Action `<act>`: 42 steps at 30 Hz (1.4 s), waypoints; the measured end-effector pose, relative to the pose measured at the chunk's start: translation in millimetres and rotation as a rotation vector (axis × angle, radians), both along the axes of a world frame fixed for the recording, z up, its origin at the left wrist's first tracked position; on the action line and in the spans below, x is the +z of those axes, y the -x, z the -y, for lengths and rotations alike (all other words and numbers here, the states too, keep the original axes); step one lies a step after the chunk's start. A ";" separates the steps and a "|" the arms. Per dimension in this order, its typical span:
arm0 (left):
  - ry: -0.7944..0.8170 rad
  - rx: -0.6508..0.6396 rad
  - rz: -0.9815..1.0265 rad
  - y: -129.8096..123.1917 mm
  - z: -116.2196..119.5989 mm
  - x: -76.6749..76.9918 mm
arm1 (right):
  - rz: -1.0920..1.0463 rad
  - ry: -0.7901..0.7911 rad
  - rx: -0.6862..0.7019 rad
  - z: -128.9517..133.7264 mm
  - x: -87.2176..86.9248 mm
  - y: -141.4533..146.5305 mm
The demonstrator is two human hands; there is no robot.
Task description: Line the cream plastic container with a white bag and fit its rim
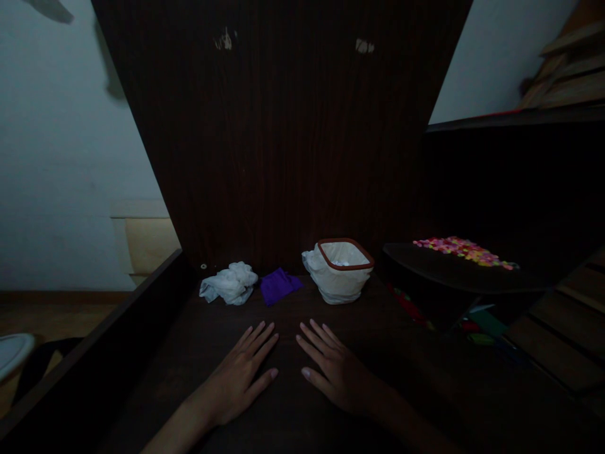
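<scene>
My left hand (243, 372) lies flat on the dark wooden surface (288, 416), palm down, fingers stretched out and holding nothing. Mirroring it, my right hand (333, 369) also rests palm down with its fingers spread. Beyond the left hand is a crumpled white plastic bag (231, 284). A folded purple cloth (278, 285) lies between that bag and a small bin (343, 287). The bin has a reddish-brown square rim and a white bag liner, with some whitish stuff inside. Neither hand touches these things.
A dark upright panel (302, 139) closes off the back. At the left runs a raised edge board (118, 334). On the right, a dark corner shelf (425, 261) carries a strip of pink and yellow pieces (466, 249); red and green items (486, 323) sit below it.
</scene>
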State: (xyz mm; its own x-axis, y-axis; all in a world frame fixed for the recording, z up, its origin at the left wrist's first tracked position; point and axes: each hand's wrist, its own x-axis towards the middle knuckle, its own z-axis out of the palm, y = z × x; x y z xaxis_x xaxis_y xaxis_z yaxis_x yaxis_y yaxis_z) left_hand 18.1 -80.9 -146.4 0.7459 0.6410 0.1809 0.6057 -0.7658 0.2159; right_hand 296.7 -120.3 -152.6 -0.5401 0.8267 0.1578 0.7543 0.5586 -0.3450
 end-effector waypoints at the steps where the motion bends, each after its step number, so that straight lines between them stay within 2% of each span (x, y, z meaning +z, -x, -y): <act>1: 0.004 0.002 -0.004 -0.1 0.0 0.2 | -0.001 0.002 -0.002 0.2 0.3 0.2; 7: -0.004 0.000 0.000 -0.7 0.1 1.0 | 0.015 0.032 -0.006 1.2 4.1 0.9; 31: 0.015 0.010 -0.024 -2.0 1.4 5.2 | 0.017 0.019 0.003 -0.2 -0.4 -0.7; 42: -0.024 -0.007 -0.001 -0.5 -0.7 -0.6 | 0.005 -0.022 0.007 0.2 -1.3 -1.6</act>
State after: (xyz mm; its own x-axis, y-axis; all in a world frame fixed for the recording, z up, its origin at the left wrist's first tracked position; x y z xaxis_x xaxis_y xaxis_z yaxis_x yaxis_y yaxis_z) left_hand 18.6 -80.3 -147.0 0.7505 0.6314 0.1951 0.6009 -0.7748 0.1965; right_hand 298.4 -120.5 -153.9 -0.5468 0.8192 0.1730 0.7519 0.5714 -0.3290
